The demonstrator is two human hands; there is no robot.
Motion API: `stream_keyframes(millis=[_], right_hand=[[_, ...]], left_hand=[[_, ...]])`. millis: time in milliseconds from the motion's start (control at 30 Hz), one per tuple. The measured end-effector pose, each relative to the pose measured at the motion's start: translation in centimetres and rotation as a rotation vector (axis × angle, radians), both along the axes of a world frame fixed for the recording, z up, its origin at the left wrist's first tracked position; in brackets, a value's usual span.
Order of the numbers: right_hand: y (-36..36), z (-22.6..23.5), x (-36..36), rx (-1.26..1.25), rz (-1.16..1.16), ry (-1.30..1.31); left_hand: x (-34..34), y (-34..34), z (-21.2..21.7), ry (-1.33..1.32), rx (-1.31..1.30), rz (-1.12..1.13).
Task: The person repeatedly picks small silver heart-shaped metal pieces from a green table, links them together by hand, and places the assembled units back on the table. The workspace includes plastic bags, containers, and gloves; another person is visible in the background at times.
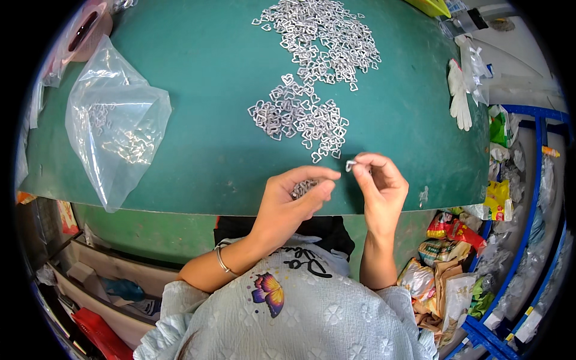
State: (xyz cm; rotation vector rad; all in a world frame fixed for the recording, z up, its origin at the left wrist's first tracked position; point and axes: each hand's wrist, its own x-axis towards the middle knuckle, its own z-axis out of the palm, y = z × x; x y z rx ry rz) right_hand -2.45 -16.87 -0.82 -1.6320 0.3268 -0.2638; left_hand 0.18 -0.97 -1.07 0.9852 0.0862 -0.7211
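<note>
Near the front edge of the green table, my left hand (294, 195) is cupped around several small metal heart-shaped links (304, 188). Its thumb and forefinger point toward my right hand (381, 183), a short gap away. Between the thumb and forefinger of my right hand is pinched one silver heart-shaped link (350, 165). Just beyond my hands lies a small pile of the same heart links (300, 117). A larger pile of heart links (324, 42) spreads behind it toward the far side.
A clear plastic bag (117, 126) with some links inside lies on the left of the green table (198, 90). A pink basket (93, 30) stands at the far left, a white glove (459, 99) at the right edge. Blue rack posts (534, 204) and packages (447, 252) are right of the table.
</note>
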Motion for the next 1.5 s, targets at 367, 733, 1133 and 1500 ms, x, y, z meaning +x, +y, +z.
stream_keyframes(millis=[367,733,1133,1500], right_hand=[[0.8,2.4,-1.9,0.015,0.164,-0.157],[1.6,3.3,-1.9,-0.241,0.138,-0.246],[1.6,3.0,-2.0,-0.520,0.098,-0.385],[1.3,3.1,-2.1,-0.328,0.126,-0.354]], left_hand=[[-0.2,-0.4,0.8,0.101,-0.119,-0.001],[-0.8,-0.5,1.0,0.101,-0.268,-0.002],[-0.5,0.1,1.8,0.013,-0.076,-0.037],[-0.4,-0.1,1.0,-0.347,-0.049,0.020]])
